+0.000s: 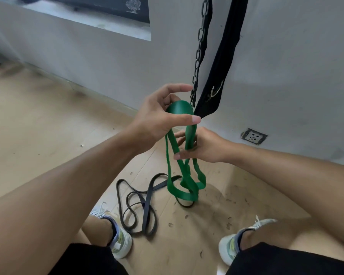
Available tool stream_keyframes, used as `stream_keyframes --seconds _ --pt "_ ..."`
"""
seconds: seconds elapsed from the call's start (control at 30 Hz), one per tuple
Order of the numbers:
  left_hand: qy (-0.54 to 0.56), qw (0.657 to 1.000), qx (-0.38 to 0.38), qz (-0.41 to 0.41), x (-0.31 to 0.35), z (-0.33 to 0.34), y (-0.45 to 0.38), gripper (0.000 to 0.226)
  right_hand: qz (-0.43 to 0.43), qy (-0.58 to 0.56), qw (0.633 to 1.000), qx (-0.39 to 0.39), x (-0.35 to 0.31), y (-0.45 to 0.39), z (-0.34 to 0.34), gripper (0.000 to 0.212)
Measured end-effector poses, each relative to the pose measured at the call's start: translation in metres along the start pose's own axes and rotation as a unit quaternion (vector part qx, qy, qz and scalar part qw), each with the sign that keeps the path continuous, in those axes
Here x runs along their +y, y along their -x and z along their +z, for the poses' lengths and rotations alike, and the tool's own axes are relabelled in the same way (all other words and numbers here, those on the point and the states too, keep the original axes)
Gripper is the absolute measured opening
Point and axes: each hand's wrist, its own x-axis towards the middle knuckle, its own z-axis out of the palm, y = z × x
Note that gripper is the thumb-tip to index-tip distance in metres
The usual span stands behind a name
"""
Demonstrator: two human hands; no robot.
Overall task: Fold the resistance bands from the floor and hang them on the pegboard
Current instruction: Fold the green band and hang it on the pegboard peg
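**Q:** Head view: what are the hands doing?

**A:** The left hand (159, 114) is holding the top fold of the green resistance band (180, 151), with the fold lying between its extended thumb and its fingers; the fingers are only partly curled, and how tightly they are closing cannot be told. The right hand (201, 145) is sitting just below, pinching the band's strands where they are passing through its fingers.

**Q:** Where is the green band lying?

**A:** It is hanging in several loops from the two hands, in front of the grey wall (111, 60). Its lowest loops are dangling near the wooden floor (38, 124); whether they are touching it cannot be told.

**Q:** And the other band?

**A:** A black resistance band (141, 207) is lying tangled on the floor, between the person's two shoes, the left shoe (120, 241) and the right shoe (229, 249). One of its loops is showing beneath the green loops.

**Q:** What is hanging behind the hands?

**A:** A dark chain (200, 46) and a black strap (222, 62) are hanging down the wall. A wall socket (253, 136) is sitting low on the wall to the right.
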Motion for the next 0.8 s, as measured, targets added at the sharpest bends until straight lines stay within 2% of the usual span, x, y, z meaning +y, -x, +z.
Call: stream_keyframes --seconds 0.1,0.23,0.63,0.8 --pt "-0.006 1.0 0.001 0.004 0.001 0.0001 -0.0008 0.063 0.013 0.059 0.998 0.013 0.001 -0.003 -0.001 0.055" --pt "-0.01 1.0 0.012 0.01 0.0026 0.0005 -0.0016 0.058 0.002 0.109 0.994 0.018 0.0017 -0.006 0.0 0.057" --pt "-0.007 1.0 0.019 0.016 0.004 -0.0033 -0.0011 0.057 -0.003 0.109 0.994 0.016 -0.0035 -0.0077 0.0026 0.063" --pt "0.004 1.0 0.009 0.016 0.0031 -0.0013 -0.0007 0.058 -0.001 0.107 0.994 0.031 -0.0069 -0.0073 0.0073 0.081"
